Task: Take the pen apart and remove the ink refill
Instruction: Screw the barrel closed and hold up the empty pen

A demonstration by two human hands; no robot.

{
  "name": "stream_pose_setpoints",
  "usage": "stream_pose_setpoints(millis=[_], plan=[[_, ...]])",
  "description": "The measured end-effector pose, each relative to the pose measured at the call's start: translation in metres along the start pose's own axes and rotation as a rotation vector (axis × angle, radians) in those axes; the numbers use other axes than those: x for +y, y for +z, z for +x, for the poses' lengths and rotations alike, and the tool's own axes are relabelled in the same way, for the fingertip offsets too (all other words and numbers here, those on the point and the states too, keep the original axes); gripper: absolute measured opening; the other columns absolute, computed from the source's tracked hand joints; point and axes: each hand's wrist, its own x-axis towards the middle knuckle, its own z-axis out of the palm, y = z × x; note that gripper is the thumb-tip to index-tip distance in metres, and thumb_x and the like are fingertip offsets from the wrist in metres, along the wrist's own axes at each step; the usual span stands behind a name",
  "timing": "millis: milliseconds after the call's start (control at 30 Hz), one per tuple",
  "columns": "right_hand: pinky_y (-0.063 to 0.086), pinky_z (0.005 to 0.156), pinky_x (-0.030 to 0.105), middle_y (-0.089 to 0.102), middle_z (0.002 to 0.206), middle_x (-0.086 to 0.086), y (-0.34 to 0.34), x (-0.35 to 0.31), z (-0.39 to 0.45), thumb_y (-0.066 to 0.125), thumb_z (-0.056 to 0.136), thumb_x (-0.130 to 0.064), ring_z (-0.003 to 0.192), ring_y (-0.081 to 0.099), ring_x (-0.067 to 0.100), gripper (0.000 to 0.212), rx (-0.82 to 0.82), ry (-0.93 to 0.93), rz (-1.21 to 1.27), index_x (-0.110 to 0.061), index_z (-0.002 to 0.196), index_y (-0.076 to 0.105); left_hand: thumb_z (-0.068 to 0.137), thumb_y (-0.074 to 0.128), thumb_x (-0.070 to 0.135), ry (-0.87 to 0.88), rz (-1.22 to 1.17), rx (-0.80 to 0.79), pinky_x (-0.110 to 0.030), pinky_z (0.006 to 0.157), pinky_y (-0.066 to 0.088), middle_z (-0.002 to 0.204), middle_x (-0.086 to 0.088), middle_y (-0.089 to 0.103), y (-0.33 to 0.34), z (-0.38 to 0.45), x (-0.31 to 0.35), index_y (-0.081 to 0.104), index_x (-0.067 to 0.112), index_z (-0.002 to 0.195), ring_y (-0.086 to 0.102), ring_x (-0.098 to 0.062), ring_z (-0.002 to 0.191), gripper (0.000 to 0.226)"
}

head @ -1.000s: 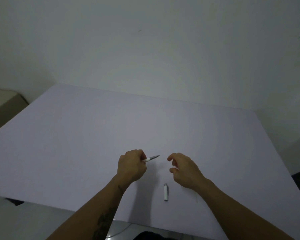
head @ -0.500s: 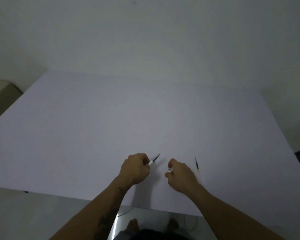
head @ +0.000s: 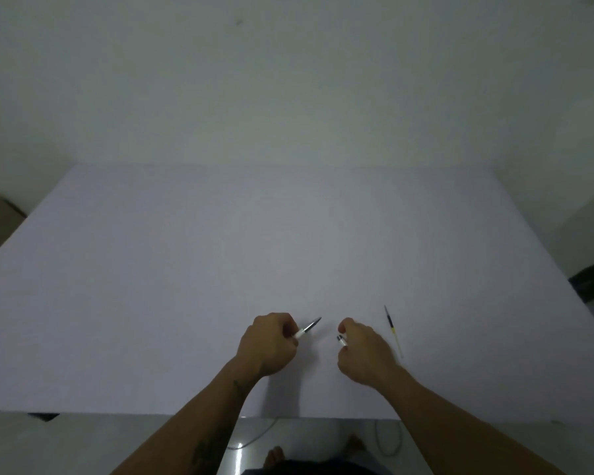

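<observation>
Left hand (head: 267,347) is fisted around the pen's tip half (head: 307,328), right hand (head: 364,354) curls closed on the other barrel half (head: 342,340), and the refill (head: 392,330) lies on the table (head: 186,269) just right of it

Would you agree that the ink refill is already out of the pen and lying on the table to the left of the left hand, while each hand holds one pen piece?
Not quite. The head view shows the ink refill lying on the table to the right of the right hand, not left of the left hand. The rest holds: it is out, and each hand holds one pen piece.
</observation>
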Motion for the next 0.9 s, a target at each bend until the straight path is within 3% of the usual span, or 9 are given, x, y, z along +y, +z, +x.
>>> stream_pose_setpoints(millis=[133, 233, 333, 533, 767, 900], plan=[[0.046, 0.05, 0.016, 0.067, 0.077, 0.002, -0.024, -0.016, 0.001, 0.055, 0.08, -0.008, 0.062, 0.061, 0.013, 0.022, 0.152, 0.107, 0.433, -0.021, 0.094, 0.066, 0.081, 0.065, 0.019, 0.033, -0.025, 0.026, -0.03, 0.068, 0.052, 0.091, 0.0, 0.068, -0.009, 0.003, 0.004, 0.068, 0.022, 0.088, 0.064, -0.019, 0.079, 0.008], [0.054, 0.06, 0.03, 0.07, 0.07, 0.005, -0.047, -0.031, 0.005, 0.055, 0.072, -0.005, 0.063, 0.07, 0.023, 0.021, 0.195, 0.138, 0.761, -0.021, 0.084, 0.064, 0.083, 0.067, 0.017, 0.064, -0.064, 0.042, -0.028, 0.065, 0.048, 0.088, -0.001, 0.067, -0.016, 0.007, 0.011, 0.066, 0.02, 0.086, 0.063, -0.018, 0.075, 0.005], [0.053, 0.063, 0.034, 0.072, 0.082, 0.009, -0.067, -0.041, 0.006, 0.058, 0.074, 0.003, 0.069, 0.072, 0.024, 0.023, 0.26, 0.133, 0.95, -0.015, 0.088, 0.062, 0.082, 0.068, 0.016, 0.086, -0.102, 0.065, -0.03, 0.068, 0.053, 0.086, -0.001, 0.068, -0.023, 0.01, 0.016, 0.067, 0.019, 0.085, 0.064, -0.019, 0.076, 0.005], [0.053, 0.059, 0.028, 0.072, 0.086, 0.009, -0.078, -0.051, 0.005, 0.06, 0.082, 0.001, 0.069, 0.069, 0.019, 0.018, 0.355, 0.102, 1.006, -0.012, 0.094, 0.063, 0.079, 0.072, 0.017, 0.122, -0.165, 0.068, -0.038, 0.074, 0.059, 0.083, 0.0, 0.068, -0.03, 0.015, 0.02, 0.068, 0.021, 0.083, 0.066, -0.022, 0.076, 0.006], [0.052, 0.062, 0.028, 0.072, 0.085, 0.009, -0.075, -0.058, -0.001, 0.061, 0.082, 0.003, 0.071, 0.067, 0.02, 0.02, 0.338, 0.116, 1.026, -0.011, 0.096, 0.063, 0.08, 0.073, 0.016, 0.154, -0.2, 0.06, -0.036, 0.073, 0.058, 0.082, 0.001, 0.067, -0.038, 0.016, 0.027, 0.068, 0.022, 0.082, 0.065, -0.02, 0.076, 0.009], [0.051, 0.063, 0.029, 0.072, 0.085, 0.008, -0.078, -0.065, 0.0, 0.062, 0.082, 0.003, 0.071, 0.066, 0.02, 0.02, 0.414, 0.106, 1.062, -0.011, 0.097, 0.063, 0.08, 0.074, 0.015, 0.155, -0.231, 0.063, -0.035, 0.072, 0.057, 0.081, 0.001, 0.066, -0.043, 0.019, 0.027, 0.069, 0.023, 0.082, 0.063, -0.02, 0.073, 0.009]])
